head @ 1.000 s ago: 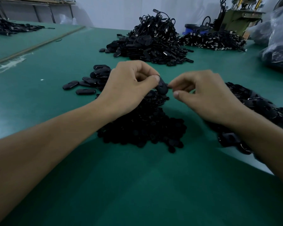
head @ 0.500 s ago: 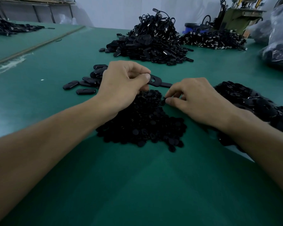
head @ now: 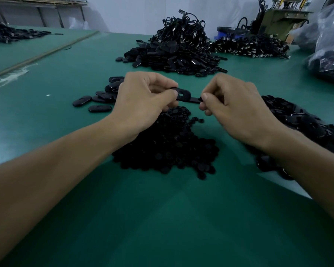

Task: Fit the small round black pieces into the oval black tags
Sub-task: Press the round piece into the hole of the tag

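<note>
Change first: your right hand (head: 237, 110) is no longer down on the heap of small round black plastic pieces (head: 168, 143). It is now lifted above the heap's far edge, level with your left hand (head: 143, 105). Its thumb and forefinger are pinched together on a dark speck that I take to be one small round black plastic piece (head: 201, 98), though too little of it shows to be sure. The other fingers are curled under.

Your left hand is in the same place above the heap's far edge. Thumb and fingers pinch the left end of the oval black plastic tag (head: 183, 95), which sits in the air between your two hands and clear of the heap.

For the task, this means the pick looks done and the fitting comes next. The piece sits at the tip of the tag's narrow tail, not yet over the opening, so you have to bring it leftwards along the tag.

The tag lies nearly flat, with its broad face turned up towards you. It has a rounded matte head with a small squarish hole near your left thumb, and that hole is empty. From the head, a thin strip runs right to meet your right thumb.
</note>
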A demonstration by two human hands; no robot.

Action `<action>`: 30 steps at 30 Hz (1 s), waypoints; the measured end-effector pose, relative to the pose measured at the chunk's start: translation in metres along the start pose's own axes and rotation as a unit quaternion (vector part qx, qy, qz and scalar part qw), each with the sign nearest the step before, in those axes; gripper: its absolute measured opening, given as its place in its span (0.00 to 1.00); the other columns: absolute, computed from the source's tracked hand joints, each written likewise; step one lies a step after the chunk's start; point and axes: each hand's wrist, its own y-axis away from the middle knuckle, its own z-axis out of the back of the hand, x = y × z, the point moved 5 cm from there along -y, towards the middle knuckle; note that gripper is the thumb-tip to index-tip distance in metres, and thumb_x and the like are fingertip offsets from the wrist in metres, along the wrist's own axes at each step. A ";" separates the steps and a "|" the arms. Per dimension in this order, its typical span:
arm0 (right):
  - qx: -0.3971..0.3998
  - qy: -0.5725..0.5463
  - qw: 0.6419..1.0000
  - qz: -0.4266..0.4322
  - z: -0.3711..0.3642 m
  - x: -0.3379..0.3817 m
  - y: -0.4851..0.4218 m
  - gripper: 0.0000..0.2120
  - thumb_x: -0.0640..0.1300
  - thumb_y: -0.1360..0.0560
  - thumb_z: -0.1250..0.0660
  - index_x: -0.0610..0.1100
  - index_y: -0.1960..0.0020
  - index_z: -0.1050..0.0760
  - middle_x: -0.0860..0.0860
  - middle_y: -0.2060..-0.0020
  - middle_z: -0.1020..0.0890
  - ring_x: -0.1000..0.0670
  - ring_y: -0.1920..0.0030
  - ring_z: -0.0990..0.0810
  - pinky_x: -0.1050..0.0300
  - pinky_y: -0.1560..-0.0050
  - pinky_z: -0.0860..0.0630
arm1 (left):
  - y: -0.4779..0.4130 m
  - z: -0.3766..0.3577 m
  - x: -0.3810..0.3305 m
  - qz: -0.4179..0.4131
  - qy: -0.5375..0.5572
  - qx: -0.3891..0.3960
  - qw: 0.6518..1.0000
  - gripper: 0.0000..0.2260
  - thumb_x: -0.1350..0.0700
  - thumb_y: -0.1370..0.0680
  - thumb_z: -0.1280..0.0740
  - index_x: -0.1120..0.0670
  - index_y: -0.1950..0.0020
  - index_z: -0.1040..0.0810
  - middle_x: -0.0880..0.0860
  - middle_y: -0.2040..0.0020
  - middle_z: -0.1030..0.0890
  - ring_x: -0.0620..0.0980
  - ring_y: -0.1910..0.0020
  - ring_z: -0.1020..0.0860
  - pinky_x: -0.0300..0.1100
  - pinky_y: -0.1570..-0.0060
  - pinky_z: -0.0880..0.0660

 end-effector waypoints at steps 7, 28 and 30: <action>-0.011 -0.162 0.987 -0.022 0.006 0.003 0.001 0.06 0.41 0.26 0.25 0.50 0.53 0.20 0.53 0.63 0.15 0.53 0.60 0.16 0.54 0.53 0.19 | 0.002 -0.002 -0.002 0.000 0.004 0.011 1.000 0.06 0.63 0.25 0.26 0.53 0.55 0.18 0.50 0.64 0.14 0.48 0.61 0.14 0.37 0.60 0.20; -0.060 -0.117 0.991 0.002 0.012 0.019 0.006 0.13 0.40 0.26 0.27 0.54 0.55 0.29 0.53 0.63 0.16 0.57 0.60 0.16 0.52 0.55 0.18 | 0.009 -0.011 -0.013 -0.036 0.028 0.051 0.998 0.08 0.66 0.25 0.26 0.53 0.53 0.17 0.52 0.61 0.13 0.48 0.60 0.13 0.38 0.57 0.19; -0.071 -0.101 0.992 0.006 0.012 0.020 0.007 0.14 0.41 0.26 0.27 0.54 0.57 0.31 0.52 0.61 0.16 0.54 0.59 0.16 0.49 0.55 0.18 | 0.009 -0.011 -0.015 -0.046 0.017 0.050 0.998 0.08 0.66 0.25 0.26 0.53 0.54 0.17 0.52 0.60 0.13 0.48 0.59 0.13 0.40 0.55 0.18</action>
